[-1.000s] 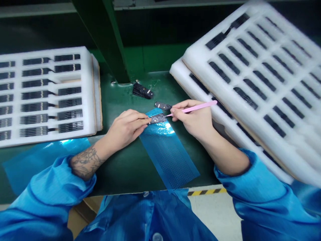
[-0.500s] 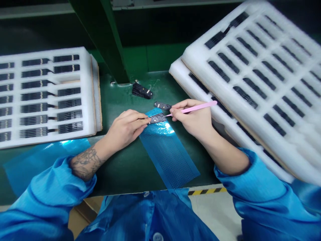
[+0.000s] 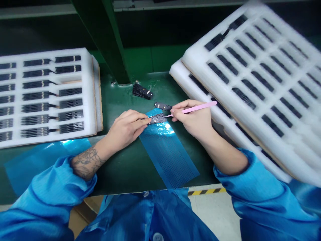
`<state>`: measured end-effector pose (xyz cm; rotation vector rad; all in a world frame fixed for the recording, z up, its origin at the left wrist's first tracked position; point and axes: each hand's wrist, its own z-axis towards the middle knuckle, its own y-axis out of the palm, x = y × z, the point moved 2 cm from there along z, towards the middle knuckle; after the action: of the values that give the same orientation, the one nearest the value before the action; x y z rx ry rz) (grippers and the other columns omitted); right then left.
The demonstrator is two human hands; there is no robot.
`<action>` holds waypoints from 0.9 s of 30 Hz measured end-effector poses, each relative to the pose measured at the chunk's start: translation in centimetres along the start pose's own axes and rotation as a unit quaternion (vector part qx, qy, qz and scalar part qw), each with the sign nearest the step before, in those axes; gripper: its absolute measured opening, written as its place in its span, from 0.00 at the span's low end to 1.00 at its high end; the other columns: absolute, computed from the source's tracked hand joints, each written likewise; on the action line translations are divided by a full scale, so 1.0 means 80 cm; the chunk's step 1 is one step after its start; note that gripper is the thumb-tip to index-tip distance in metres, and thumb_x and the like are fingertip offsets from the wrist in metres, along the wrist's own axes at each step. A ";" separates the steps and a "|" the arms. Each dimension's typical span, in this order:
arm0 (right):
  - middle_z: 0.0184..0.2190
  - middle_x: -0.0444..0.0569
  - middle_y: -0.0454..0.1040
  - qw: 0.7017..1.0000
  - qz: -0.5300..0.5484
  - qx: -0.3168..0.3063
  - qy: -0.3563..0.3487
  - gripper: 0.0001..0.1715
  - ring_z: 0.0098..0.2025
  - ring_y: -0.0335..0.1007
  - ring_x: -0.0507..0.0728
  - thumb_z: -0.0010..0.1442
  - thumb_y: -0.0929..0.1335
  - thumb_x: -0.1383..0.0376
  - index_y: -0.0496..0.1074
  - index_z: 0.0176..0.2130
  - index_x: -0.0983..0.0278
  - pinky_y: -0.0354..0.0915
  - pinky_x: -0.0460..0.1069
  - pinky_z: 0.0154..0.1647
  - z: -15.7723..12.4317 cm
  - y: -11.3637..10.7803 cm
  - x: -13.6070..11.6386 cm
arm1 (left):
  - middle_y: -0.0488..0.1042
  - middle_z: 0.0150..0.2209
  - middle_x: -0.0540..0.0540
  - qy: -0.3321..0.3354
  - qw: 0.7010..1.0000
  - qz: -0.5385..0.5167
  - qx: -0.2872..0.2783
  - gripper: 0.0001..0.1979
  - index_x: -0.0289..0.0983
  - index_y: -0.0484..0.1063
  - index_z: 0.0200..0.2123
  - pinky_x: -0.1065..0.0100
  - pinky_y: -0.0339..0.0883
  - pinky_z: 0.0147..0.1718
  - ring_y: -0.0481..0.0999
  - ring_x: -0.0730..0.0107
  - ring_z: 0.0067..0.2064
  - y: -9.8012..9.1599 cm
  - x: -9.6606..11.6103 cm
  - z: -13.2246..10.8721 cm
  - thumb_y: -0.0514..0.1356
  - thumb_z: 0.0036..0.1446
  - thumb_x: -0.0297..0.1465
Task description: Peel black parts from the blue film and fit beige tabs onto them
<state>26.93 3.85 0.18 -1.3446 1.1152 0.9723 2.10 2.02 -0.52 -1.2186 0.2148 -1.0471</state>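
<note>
Both hands meet at the middle of the green worktop [image 3: 120, 167], unmoved from a second ago. Largest around them are the stacked foam trays [image 3: 198, 57] leaning at the right and the flat foam tray [image 3: 86, 100] at the left, their slots filled with black pieces. Between the hands lies a blue film strip [image 3: 168, 150]. On its far end sits a small black part [image 3: 157, 118], which the left hand [image 3: 126, 127] pinches at its left end. The right hand [image 3: 194, 120] grips pink tweezers [image 3: 195, 107] whose tip touches the part's right end. Such stillness suggests fine, steady work at the part.
</note>
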 end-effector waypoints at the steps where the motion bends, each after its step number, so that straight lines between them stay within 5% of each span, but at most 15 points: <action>1: 0.21 0.45 0.78 1.000 0.002 0.001 -0.001 0.05 0.22 0.74 0.52 0.51 0.76 0.65 0.79 0.31 0.64 0.68 0.45 0.23 0.000 0.000 0.000 | 0.80 0.48 0.44 0.001 1.000 0.000 0.001 0.12 0.37 0.77 0.52 0.59 0.75 0.47 0.78 0.63 0.47 0.000 0.000 0.000 0.62 0.66 0.28; 27: 0.21 0.45 0.78 1.000 0.006 0.008 -0.009 0.05 0.21 0.73 0.52 0.51 0.76 0.65 0.79 0.30 0.64 0.67 0.46 0.22 -0.001 0.002 -0.002 | 0.81 0.47 0.44 0.001 1.000 0.014 0.005 0.12 0.38 0.77 0.52 0.60 0.75 0.47 0.78 0.64 0.47 -0.001 0.003 0.001 0.62 0.67 0.29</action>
<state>26.77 3.81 0.30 -1.3150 1.1171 0.9811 2.24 1.92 -0.36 -1.2026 0.2267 -1.0235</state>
